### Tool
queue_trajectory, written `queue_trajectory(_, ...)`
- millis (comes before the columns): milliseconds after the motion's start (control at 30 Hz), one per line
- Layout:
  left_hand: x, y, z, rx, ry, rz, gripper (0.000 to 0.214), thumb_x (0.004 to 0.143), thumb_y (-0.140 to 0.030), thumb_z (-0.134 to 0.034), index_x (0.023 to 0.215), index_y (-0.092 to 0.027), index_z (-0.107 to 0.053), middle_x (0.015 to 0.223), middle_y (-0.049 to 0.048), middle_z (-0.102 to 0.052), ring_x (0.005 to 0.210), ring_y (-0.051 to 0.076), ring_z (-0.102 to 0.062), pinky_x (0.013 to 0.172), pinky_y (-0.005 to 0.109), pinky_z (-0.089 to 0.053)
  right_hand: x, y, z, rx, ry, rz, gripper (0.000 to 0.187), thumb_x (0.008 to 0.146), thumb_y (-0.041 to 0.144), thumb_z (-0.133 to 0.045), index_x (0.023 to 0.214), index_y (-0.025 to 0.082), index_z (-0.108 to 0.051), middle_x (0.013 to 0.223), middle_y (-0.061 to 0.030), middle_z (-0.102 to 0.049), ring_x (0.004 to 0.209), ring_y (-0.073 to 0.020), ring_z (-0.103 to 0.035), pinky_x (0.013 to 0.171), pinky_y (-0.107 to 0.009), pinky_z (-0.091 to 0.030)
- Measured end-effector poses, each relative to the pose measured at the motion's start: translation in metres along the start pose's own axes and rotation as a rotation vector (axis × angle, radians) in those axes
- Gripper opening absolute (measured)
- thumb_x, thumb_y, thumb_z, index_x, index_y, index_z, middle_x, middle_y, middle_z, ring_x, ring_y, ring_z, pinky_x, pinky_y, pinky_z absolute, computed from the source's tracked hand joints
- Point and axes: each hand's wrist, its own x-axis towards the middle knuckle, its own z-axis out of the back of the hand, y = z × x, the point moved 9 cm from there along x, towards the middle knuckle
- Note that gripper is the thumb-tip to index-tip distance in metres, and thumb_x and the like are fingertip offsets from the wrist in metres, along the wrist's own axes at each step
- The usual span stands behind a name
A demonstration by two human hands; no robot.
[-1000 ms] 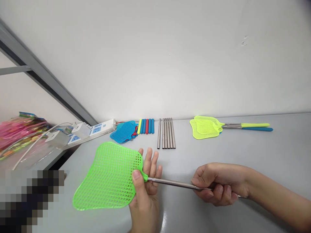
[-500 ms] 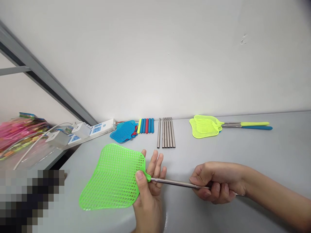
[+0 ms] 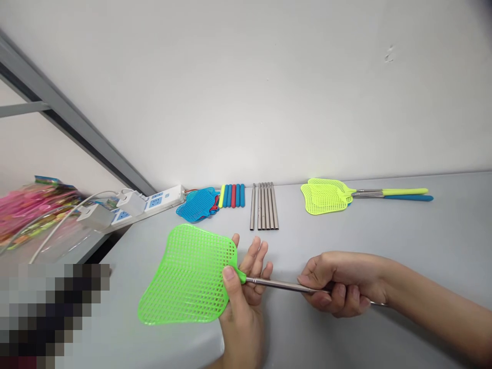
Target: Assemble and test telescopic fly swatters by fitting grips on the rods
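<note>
- At lower centre, a green plastic mesh swatter head (image 3: 190, 277) joined a thin shiny metal rod (image 3: 274, 284).
- Left hand (image 3: 244, 287) pinched the head's neck, fingers (image 3: 258, 254) splayed; right hand (image 3: 342, 284) curled closed around the rod.

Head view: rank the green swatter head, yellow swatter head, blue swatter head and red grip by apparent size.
1. green swatter head, largest, though nearest the camera.
2. yellow swatter head and blue swatter head: too alike to rank.
3. red grip, smallest.
</note>
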Motion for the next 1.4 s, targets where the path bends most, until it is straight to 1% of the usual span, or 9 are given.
queue_trajectory(167,-0.001,0.0,-0.003,-0.006,0.012,0.003,0.042,0.088,-0.044,-0.034,0.129,-0.033,-0.035,0.117,0.0035,-0.057,0.109,0.014,-0.051,0.08,0.02,-0.048,0.0,-0.001,-0.001,0.008,0.001,-0.012,0.035,0.084,0.033,-0.033,0.055,0.017,-0.042,0.037,0.0097,-0.02,0.031,-0.0046,-0.004,0.021,-0.013,-0.008)
queue_trajectory(633,-0.001,0.006,-0.003,0.023,0.013,0.019,0.047,0.086,-0.049,-0.035,0.129,-0.032,-0.034,0.113,0.0051,-0.06,0.106,0.016,-0.054,0.08,0.024,-0.048,0.002,0.001,-0.001,0.001,-0.01,-0.017,0.036,0.085,0.033,-0.031,0.054,0.017,-0.041,0.037,0.0098,-0.019,0.032,-0.005,-0.004,0.021,-0.014,-0.008)
queue_trajectory(867,0.002,0.011,-0.007,0.001,0.054,0.067,0.048,0.087,-0.046,-0.034,0.132,-0.031,-0.027,0.11,0.006,-0.061,0.108,0.016,-0.052,0.083,0.026,-0.047,0.003,0.002,0.002,0.014,-0.041,0.021,0.033,0.085,0.03,-0.03,0.056,0.017,-0.04,0.039,0.0097,-0.02,0.031,-0.0049,-0.005,0.022,-0.014,-0.008)
queue_trajectory(933,0.008,0.01,-0.011,-0.021,0.064,0.106,0.048,0.088,-0.045,-0.035,0.132,-0.029,-0.028,0.107,0.0074,-0.063,0.106,0.016,-0.054,0.084,0.026,-0.047,0.002,0.006,0.005,0.012,-0.082,0.063,0.034,0.087,0.032,-0.029,0.059,0.017,-0.041,0.04,0.0097,-0.021,0.032,-0.0048,-0.007,0.023,-0.014,-0.008)
queue_trajectory(1033,0.018,0.013,-0.018,-0.08,0.097,0.228,0.045,0.089,-0.037,-0.037,0.131,-0.024,-0.032,0.11,0.0101,-0.06,0.105,0.017,-0.055,0.086,0.027,-0.047,0.0,0.014,0.015,-0.021,-0.209,0.149,0.032,0.087,0.036,-0.032,0.064,0.017,-0.043,0.043,0.01,-0.021,0.033,-0.0041,-0.009,0.026,-0.013,-0.009)
queue_trajectory(1100,0.022,0.018,-0.02,-0.104,0.107,0.337,0.041,0.088,-0.033,-0.039,0.127,-0.018,-0.039,0.114,0.0123,-0.058,0.105,0.018,-0.054,0.087,0.028,-0.047,-0.003,0.019,0.023,-0.068,-0.3,0.199,0.03,0.086,0.039,-0.036,0.067,0.017,-0.045,0.045,0.01,-0.022,0.034,-0.0033,-0.011,0.028,-0.012,-0.01)
queue_trajectory(1167,0.024,0.023,-0.02,-0.115,0.115,0.419,0.038,0.088,-0.03,-0.041,0.121,-0.012,-0.045,0.117,0.0139,-0.055,0.107,0.02,-0.053,0.088,0.029,-0.047,-0.005,0.022,0.027,-0.123,-0.359,0.241,0.031,0.085,0.042,-0.038,0.069,0.017,-0.046,0.046,0.0094,-0.025,0.035,-0.0028,-0.014,0.029,-0.012,-0.01)
queue_trajectory(1267,0.025,0.027,-0.017,-0.137,0.097,0.471,0.034,0.087,-0.028,-0.041,0.114,-0.008,-0.05,0.118,0.0144,-0.054,0.107,0.021,-0.053,0.088,0.03,-0.048,-0.006,0.024,0.031,-0.194,-0.394,0.27,0.035,0.085,0.046,-0.036,0.071,0.016,-0.049,0.047,0.0085,-0.029,0.036,-0.003,-0.017,0.03,-0.013,-0.013)
queue_trajectory(1400,0.027,0.031,-0.013,-0.16,0.058,0.511,0.034,0.087,-0.027,-0.041,0.111,-0.007,-0.052,0.117,0.0156,-0.054,0.106,0.022,-0.054,0.088,0.032,-0.048,-0.005,0.024,0.033,-0.249,-0.412,0.279,0.036,0.085,0.047,-0.036,0.074,0.016,-0.051,0.049,0.0078,-0.033,0.036,-0.0028,-0.02,0.031,-0.014,-0.014)
